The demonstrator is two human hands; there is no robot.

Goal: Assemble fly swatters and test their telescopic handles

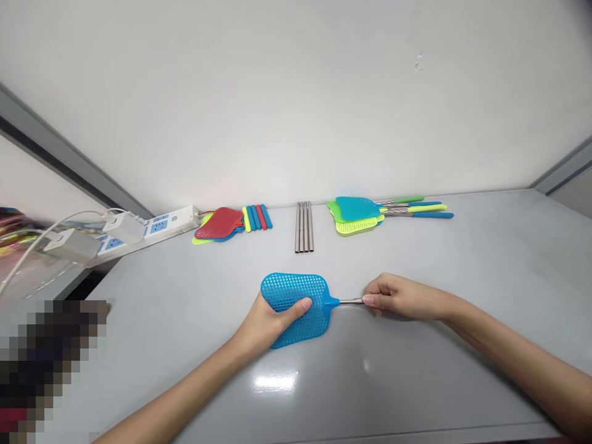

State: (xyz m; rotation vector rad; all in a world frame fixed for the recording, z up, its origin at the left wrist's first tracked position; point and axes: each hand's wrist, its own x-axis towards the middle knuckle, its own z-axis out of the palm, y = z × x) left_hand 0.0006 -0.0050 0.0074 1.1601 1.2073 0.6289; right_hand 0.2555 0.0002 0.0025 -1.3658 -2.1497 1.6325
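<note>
Blue mesh paddle (300,288) in left hand (263,324), rod (350,301) in right hand (401,296).

White power strip (184,219) at grey counter (499,277)'s left edge, two white chargers (74,246) fitted, white cable (26,258) alongside. White wall (287,111) behind, marked upper right.

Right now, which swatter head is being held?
The blue swatter head in the left hand, nearest the camera; the other swatter heads lie farther back, by the wall.

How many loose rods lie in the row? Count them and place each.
4 rods, side by side, between the loose grips on the left and the stacked swatters on the right; none seems hidden.
</note>
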